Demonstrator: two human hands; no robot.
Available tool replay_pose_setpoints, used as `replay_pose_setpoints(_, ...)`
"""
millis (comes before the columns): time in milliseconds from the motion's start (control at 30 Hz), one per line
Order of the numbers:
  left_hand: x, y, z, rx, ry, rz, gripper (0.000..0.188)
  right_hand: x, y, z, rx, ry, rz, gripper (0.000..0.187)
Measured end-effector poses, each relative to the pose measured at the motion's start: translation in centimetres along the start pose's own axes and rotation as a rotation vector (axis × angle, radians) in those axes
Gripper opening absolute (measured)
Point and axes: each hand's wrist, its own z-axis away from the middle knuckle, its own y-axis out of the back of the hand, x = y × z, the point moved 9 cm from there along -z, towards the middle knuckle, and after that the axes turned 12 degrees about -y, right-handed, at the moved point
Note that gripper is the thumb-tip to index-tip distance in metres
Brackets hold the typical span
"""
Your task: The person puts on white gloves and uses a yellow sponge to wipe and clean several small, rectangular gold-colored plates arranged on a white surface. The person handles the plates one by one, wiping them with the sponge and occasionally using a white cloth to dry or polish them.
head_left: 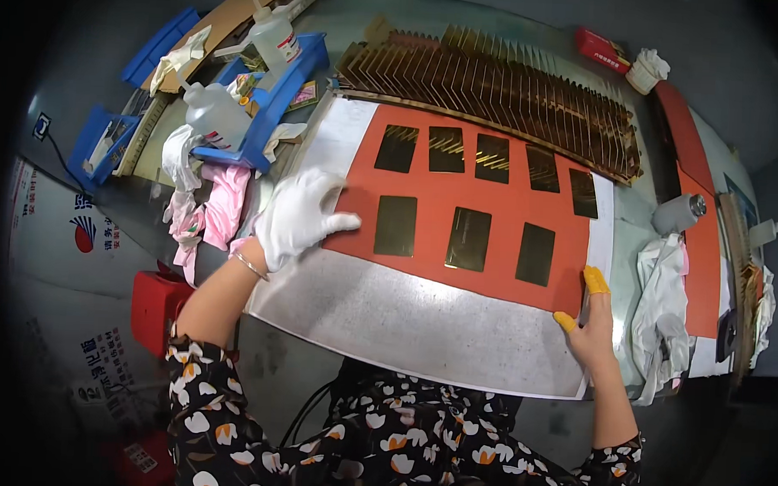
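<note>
My left hand (296,220), in a white glove, is at the left edge of the red mat (435,185). Its thumb and fingers are apart, and nothing shows between them. Yellow finger cots cover the thumb and a finger of my right hand (592,332), which rests at the mat's right edge with those two spread. On the mat lie several dark, glossy rectangular plates in two rows. Three form the near row: a left plate (396,227), a middle plate (468,239) and a right plate (535,255). A far-row plate (446,150) mirrors golden stripes.
Behind the mat stands a long rack (500,87) of upright thin plates. At left, a blue tray (277,116) holds white plastic bottles, with pink cloths (226,203) beside it. White gloves (660,294) and a grey bottle (679,214) lie at right. A red box (602,50) sits far right.
</note>
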Motion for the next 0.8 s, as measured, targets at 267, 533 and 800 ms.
replay_pose_setpoints(267,-0.9,-3.1,-12.6,-0.128,-0.301,-0.039,0.103,0.7,0.1,0.0,0.052,0.088,-0.049,0.076)
replay_pose_setpoints(533,-2.7,-4.5,-13.2,-0.183,-0.214,-0.153,0.108,0.2,0.6,-0.3,0.106,0.107,-0.048,0.071)
replay_pose_setpoints(800,-2.4,-3.3,-13.4,-0.131,-0.116,-0.183,0.079,0.2,0.6,0.2,0.108,0.064,-0.084,0.069)
